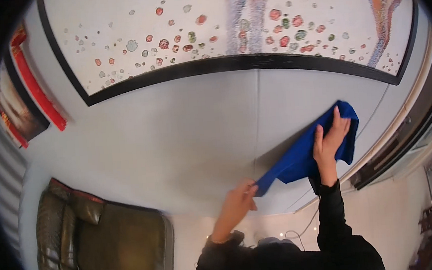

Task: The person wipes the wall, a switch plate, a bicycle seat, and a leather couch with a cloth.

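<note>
A blue cloth [296, 154] is stretched between my two hands in front of the pale grey wall [201, 136]. My left hand [239, 201] pinches its lower left corner between thumb and fingers. Higher up and to the right, my right hand [331, 143] lies over the cloth's wide end with thumb and fingers spread, pressing it toward the wall. The cloth's upper edge runs slanting from the left hand up to the right one, and a shadow falls beside it.
Above hangs a large black-framed picture [241, 63] with coloured spots. A dark leather sofa [118, 249] stands at the lower left. Red decorations [40, 90] hang on the left wall. A thin cable [305, 231] runs over the light floor, and a doorway [404, 140] is at the right.
</note>
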`<state>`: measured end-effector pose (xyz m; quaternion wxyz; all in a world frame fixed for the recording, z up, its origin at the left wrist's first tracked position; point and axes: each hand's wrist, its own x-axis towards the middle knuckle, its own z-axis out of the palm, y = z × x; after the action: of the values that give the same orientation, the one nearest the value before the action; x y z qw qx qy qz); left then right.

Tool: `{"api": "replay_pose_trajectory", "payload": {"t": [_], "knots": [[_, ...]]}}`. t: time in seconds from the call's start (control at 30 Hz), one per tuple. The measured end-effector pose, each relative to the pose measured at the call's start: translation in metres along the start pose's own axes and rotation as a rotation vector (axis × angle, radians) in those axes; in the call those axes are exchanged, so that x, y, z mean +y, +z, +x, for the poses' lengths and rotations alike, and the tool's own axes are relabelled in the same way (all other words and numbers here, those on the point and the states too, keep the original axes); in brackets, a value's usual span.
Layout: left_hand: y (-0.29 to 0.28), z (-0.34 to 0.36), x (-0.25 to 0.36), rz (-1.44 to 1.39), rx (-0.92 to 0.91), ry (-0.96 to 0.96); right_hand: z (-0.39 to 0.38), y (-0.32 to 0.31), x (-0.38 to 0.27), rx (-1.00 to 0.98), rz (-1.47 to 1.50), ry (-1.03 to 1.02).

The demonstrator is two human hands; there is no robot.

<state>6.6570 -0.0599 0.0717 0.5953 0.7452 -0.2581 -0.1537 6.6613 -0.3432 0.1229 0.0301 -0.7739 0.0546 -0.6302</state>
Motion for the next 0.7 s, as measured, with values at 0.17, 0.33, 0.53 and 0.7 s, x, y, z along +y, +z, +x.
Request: {"api": "replay_pose_trajectory", "payload": {"t": [0.17, 0.33, 0.53, 0.7], "knots": [[-0.108, -0.006, -0.021, 0.016, 0.211, 0.130, 0.039, 0.032, -0.114, -0.125, -0.058, -0.155], [-0.176, -0.012, -0.039, 0.004, 0.719, 0.029, 0.053, 0.076, -0.212, -0.355, 0.428, -0.267], [-0.129, 0.002, -0.069, 0.851, 0.716, 0.858, 0.059, 0.107, -0.271, -0.213, 0.567, -0.386], [-0.082, 0.074, -0.056, 0.881, 0.732, 0.778, 0.059, 0.093, -0.215, -0.206, 0.488, -0.469]]}}
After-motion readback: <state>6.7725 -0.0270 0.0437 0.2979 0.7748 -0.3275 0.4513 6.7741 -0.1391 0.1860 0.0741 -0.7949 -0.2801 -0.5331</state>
